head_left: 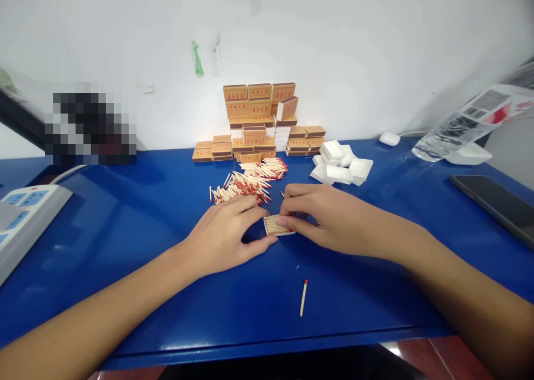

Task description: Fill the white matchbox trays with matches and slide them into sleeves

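Note:
A small white matchbox tray (285,233) filled with matches lies on the blue table between my two hands. My left hand (227,230) steadies its left end, with the thumb at the near side and the index finger at the far corner. Over the tray's right part, my right hand (311,210) has its thumb and fingers bent together in a pinch against the matches; whatever is between the fingertips is hidden. Beyond my hands spreads a heap of loose red-headed matches (246,185). One single match (303,297) lies nearer to me.
Orange matchboxes (261,109) are stacked against the wall. Empty white trays (340,174) pile up to their right. A clear plastic bottle (454,127), a phone (492,202) and a white earbud case (389,139) are at right. A power strip (41,216) sits at left.

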`<action>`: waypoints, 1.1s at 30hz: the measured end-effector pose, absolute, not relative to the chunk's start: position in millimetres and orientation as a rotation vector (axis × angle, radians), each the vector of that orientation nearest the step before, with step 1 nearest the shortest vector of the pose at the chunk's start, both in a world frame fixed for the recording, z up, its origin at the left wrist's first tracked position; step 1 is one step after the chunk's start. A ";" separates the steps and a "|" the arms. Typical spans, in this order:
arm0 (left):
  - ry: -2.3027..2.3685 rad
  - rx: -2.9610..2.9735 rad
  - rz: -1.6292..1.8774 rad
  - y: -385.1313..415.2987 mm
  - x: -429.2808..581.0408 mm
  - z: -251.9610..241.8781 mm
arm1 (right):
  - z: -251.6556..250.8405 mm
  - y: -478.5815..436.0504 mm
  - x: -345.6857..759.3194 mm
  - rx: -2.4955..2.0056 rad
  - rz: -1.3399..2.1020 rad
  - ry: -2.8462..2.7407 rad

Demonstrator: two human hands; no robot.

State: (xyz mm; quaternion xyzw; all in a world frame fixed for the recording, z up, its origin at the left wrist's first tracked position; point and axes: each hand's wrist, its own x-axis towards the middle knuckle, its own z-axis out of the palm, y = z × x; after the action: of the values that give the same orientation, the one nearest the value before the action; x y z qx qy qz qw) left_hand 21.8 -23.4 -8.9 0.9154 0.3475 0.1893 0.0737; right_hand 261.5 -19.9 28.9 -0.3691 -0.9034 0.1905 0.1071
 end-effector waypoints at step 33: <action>1.047 2.759 0.567 -23.7 21.8 -8.9 | 27.0 -18.7 259.7 -1.084 0.501 -2.641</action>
State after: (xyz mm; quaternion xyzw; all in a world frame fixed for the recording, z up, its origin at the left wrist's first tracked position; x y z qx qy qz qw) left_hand 21.8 -23.7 -8.9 0.9160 0.3477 0.1881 0.0681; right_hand 259.7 -18.7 27.0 -0.3711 -0.9045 0.1715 0.1213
